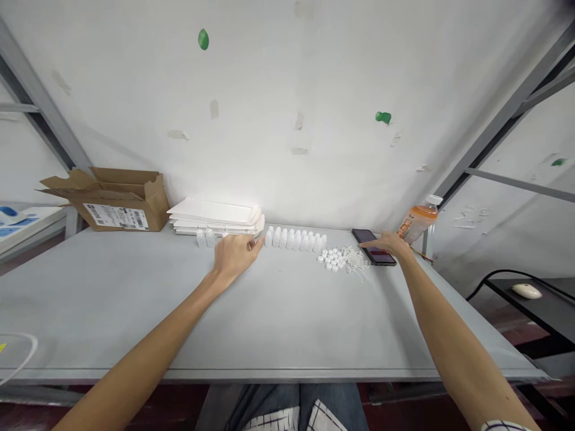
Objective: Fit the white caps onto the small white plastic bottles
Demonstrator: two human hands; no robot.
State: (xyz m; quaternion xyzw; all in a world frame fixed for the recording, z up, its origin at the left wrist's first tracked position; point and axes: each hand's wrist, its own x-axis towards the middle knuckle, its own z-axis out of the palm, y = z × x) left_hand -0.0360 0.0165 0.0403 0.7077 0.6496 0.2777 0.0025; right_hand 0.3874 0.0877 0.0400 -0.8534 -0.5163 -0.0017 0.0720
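White bottles (295, 240) stand upright in close rows near the table's (287, 323) back edge, a packing that probably keeps them orderly beside the loose caps (332, 259). The left hand (234, 257) curls near the rows' left end, its grip impossible to tell; the right hand (389, 242), grasping nothing, extends a finger over the phone (380, 257).

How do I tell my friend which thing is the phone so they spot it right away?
Start at the long grey table and look toward its back right, near the orange drink bottle. The phone lies flat there, partly hidden by the right hand. Unlike the little white caps nearby, it is one dark rectangle.
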